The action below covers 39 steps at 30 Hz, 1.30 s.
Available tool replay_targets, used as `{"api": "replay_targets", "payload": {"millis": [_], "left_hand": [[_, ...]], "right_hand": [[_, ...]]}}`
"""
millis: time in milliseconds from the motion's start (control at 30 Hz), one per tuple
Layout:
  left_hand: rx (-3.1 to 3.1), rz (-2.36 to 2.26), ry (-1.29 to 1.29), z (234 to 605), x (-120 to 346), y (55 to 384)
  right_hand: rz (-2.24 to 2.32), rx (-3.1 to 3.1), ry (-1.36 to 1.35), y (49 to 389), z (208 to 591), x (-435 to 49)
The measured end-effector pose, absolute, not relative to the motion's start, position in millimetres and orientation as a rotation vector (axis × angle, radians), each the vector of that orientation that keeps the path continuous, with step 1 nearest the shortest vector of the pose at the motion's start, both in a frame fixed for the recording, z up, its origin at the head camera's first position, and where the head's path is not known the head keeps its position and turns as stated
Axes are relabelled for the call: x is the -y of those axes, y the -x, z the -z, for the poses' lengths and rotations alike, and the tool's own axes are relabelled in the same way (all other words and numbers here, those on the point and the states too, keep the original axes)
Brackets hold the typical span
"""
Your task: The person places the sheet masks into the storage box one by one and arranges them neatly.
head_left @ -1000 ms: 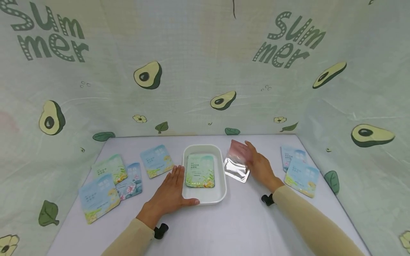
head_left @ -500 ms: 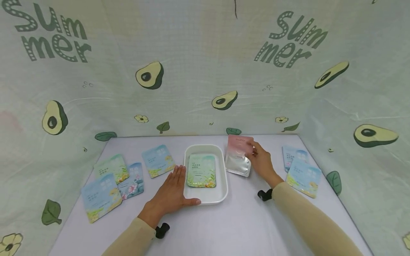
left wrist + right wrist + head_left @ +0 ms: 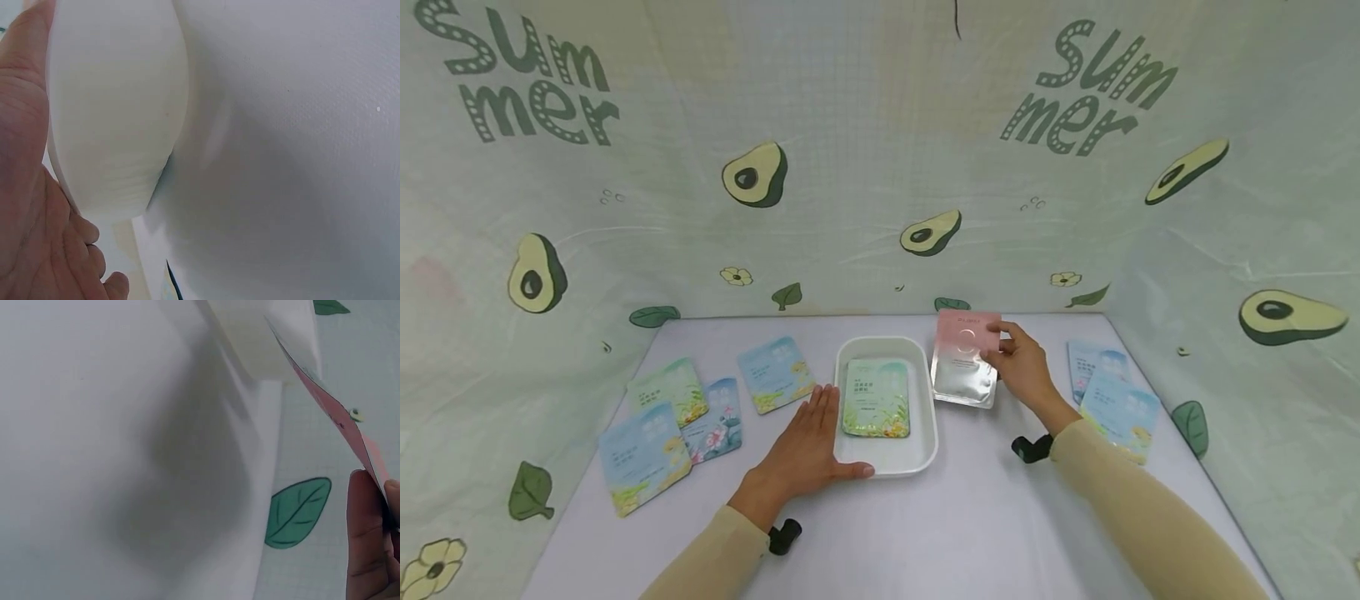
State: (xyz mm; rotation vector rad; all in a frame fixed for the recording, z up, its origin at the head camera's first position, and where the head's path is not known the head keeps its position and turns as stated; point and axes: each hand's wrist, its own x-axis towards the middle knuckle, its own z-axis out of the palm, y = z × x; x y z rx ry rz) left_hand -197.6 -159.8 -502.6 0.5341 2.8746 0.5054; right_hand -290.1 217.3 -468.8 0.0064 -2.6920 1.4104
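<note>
My right hand (image 3: 1024,367) pinches a pink and silver face mask sachet (image 3: 967,358) by its right edge, beside the white tray's right rim. In the right wrist view the sachet (image 3: 340,419) appears nearly edge-on between thumb and fingers, raised off the white tabletop. A green sachet (image 3: 876,398) lies flat inside the white tray (image 3: 891,467). Along the tray's left wall rests my left hand (image 3: 805,446), its fingers straight and its thumb at the near-left corner. The left wrist view has that palm against the tray's outer side (image 3: 119,112).
At the left lie a light blue sachet (image 3: 775,375), a green one (image 3: 673,390), a flowered blue one (image 3: 717,425) and a larger blue one (image 3: 643,458). Two blue sachets overlap at the right, the nearer one (image 3: 1120,408) on top. A printed cloth (image 3: 850,167) walls the table.
The pink and silver sachet has been lifted and turned more upright, its face now toward the head camera. My left hand stays at the tray.
</note>
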Motion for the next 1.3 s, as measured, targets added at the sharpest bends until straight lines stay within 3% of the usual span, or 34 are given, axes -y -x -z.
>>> {"api": "replay_targets", "payload": {"millis": [700,1300], "left_hand": [[-2.884,-0.457,-0.543,502.9,160.0,196.8],[-2.891,-0.357,-0.572,495.2,158.3,198.5]], "right_hand": [[-1.551,2.578,-0.159,286.5,420.4,-195.4],[-1.901,2.717,-0.028,276.1,461.3,-92.1]]}}
